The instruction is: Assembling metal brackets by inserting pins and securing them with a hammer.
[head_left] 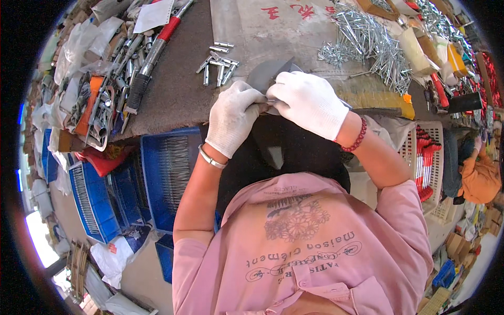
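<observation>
Both my hands wear white knit gloves and meet at the near edge of the workbench. My left hand (234,113) is closed, its thumb and forefinger pinched together. Beside it, touching at the fingertips, my right hand (307,98) is also closed. Between the fingertips shows a sliver of something small and greyish, mostly hidden by the gloves. Just behind the hands rises a dark grey curved piece (265,73), partly covered by my right hand. Several short silver metal tubes (220,65) lie in a loose group on the bench, beyond my left hand.
A heap of long thin metal rods (367,44) spreads at the back right. Tools and a red-and-black bar (152,55) crowd the left side. Blue bins (149,178) of metal rods stand below the bench. A white basket (438,152) holds red-handled pieces; a person in orange (480,176) is far right.
</observation>
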Available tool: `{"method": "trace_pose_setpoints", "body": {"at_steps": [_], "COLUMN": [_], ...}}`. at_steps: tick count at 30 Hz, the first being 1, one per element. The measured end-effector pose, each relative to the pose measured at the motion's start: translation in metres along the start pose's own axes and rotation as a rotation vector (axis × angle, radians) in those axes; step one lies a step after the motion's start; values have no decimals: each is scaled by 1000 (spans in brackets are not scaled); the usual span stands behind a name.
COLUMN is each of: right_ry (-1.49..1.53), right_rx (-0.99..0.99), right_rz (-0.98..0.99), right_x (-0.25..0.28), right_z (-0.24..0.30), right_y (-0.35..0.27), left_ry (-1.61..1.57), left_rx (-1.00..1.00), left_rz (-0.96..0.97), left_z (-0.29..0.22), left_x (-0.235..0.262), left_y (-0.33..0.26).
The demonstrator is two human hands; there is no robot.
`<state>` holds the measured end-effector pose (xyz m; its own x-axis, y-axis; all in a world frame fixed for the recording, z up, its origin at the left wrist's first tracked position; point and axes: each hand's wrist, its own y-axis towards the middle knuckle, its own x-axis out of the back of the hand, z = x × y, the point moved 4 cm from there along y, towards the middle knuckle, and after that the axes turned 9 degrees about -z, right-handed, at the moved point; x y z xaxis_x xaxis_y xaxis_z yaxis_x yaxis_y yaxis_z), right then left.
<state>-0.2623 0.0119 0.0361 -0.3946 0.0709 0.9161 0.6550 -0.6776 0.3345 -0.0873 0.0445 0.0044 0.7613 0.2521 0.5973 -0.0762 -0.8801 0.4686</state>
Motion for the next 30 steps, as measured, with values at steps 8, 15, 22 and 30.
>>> {"method": "trace_pose_setpoints", "body": {"at_steps": [8,15,22,30], "right_ry": [-124,102,101,-121], "right_rx": [-339,-271,-274,-187], "right_rz": [-117,-252,-192,-287], "right_x": [19,48,25,19], "right_z": [-52,-4,0,-28], "right_y": [-49,-67,-77,-45], "left_ry": [-78,-142,-172,-226], "left_rx": [50,82,78,108], "left_rz": [-5,31,13,17], "left_z": [-5,0,10,7], "left_x": [4,1,-4,0], "left_y": [3,3,2,0]}}
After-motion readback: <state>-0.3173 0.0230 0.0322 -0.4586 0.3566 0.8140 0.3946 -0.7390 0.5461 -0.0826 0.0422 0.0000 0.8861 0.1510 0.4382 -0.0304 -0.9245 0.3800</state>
